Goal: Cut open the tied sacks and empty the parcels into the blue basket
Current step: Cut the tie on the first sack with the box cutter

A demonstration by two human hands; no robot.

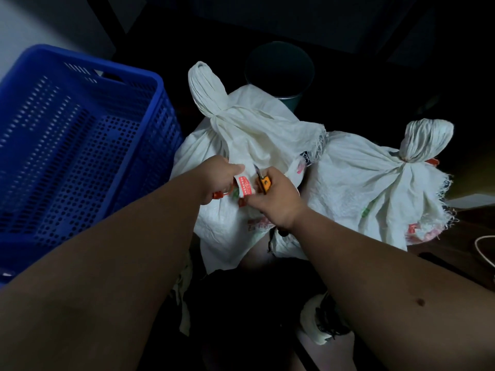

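Note:
Two white woven sacks stand tied at the neck: one in the middle (251, 129) and one at the right (375, 183). A third sack (227, 223) lies in front of me. My left hand (219, 180) grips its neck, where a white tag with red print (245, 187) and an orange-red tie (219, 194) show. My right hand (276, 202) holds an orange-handled cutter (263, 179), its blade pointing up beside the tag. The blue perforated basket (80, 145) stands at the left, with no parcels visible in it.
A dark round bin (278, 73) stands behind the middle sack. A white cable (482, 250) lies at the right edge on a dark surface. Scraps of white sacking (184, 298) and a crumpled white piece (316, 325) lie on the dark floor near my legs.

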